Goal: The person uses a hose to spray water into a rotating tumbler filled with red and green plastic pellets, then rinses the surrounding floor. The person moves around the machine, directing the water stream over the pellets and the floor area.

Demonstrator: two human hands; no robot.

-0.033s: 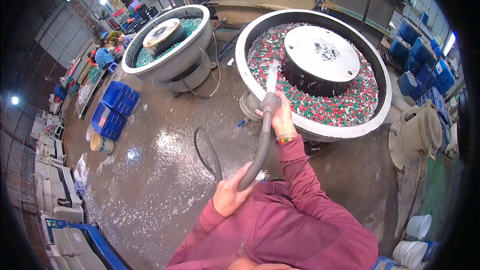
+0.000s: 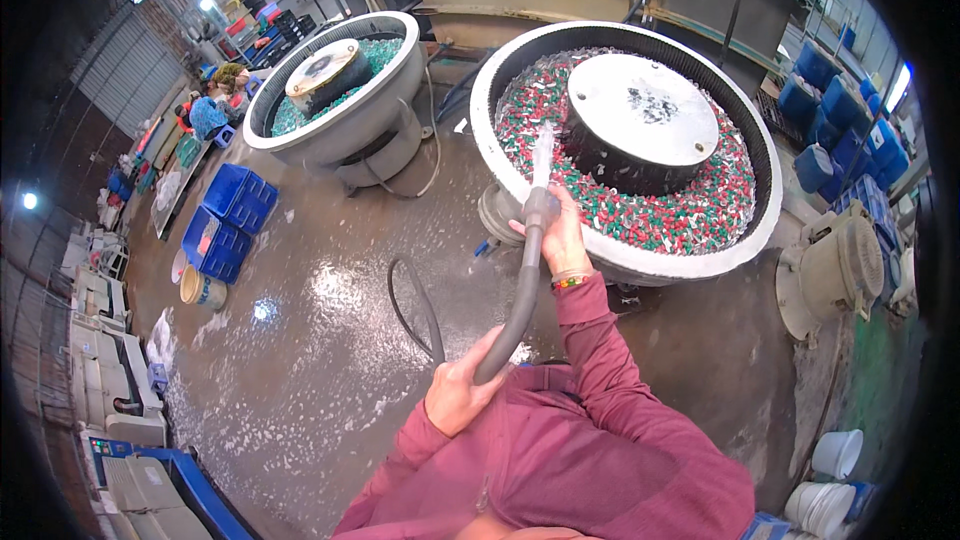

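Observation:
A dark grey hose (image 2: 521,305) runs up from my waist toward a big round tub (image 2: 735,262). My left hand (image 2: 462,388) is wrapped around its lower bend. Near its upper end, my right hand (image 2: 564,235) is closed on the hose just below the nozzle (image 2: 541,204). A whitish stream of water (image 2: 543,152) leaves the nozzle and lands inside the tub's near-left rim. Small red, green and white pieces (image 2: 640,218) fill the ring around the tub's raised hub, which has a pale round lid (image 2: 640,110). The hose trails in a loop beside my left hand.
A second round tub (image 2: 405,100) with green pieces stands at the far left. Blue crates (image 2: 240,198) and a cream bucket (image 2: 203,287) sit on the wet floor (image 2: 290,360). At right are a beige motor-like machine (image 2: 835,265), blue drums (image 2: 800,100) and white buckets (image 2: 838,453).

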